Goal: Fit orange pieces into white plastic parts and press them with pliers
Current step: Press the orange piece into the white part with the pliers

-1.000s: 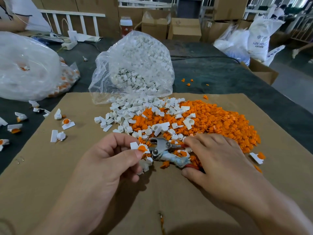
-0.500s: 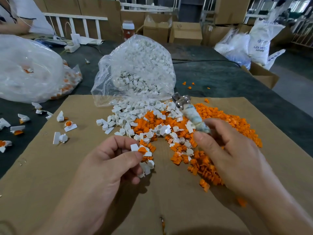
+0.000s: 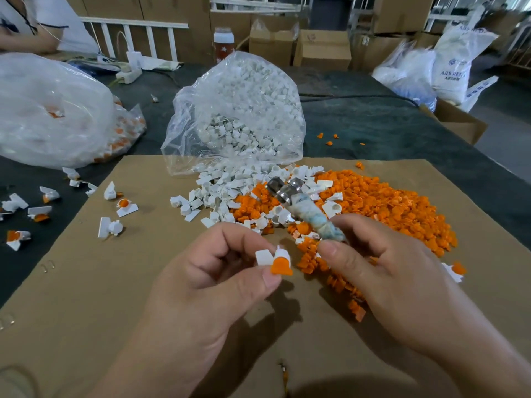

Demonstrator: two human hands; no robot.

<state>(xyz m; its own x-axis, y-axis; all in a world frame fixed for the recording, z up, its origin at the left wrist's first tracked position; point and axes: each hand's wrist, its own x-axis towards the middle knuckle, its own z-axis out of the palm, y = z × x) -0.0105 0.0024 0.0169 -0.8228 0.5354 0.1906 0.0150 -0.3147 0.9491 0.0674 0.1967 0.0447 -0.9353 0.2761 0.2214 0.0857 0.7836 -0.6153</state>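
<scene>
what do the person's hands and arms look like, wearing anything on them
Both are bare. The left hand and right hand wear no gloves, and no rings show on the visible fingers. The forearms are uncovered to the frame edge: no sleeves, watch or bands in view. Fingernails are short and unpainted.

Illumination is even, diffuse and moderately bright. The brightest zone is the far right corner, where daylight overexposes the white sacks [image 3: 448,67]. Soft-edged shadows of the left hand [image 3: 201,297] and the right hand [image 3: 402,288] fall on the cardboard sheet [image 3: 86,297], on the near side of each hand. The clear bag [image 3: 43,110] at far left shows washed-out glare. The right hand's outer edge is slightly motion-blurred. Wide-angle distortion bows the sheet's edges and tilts the far railing [image 3: 129,24]. The centre is sharp.
</scene>
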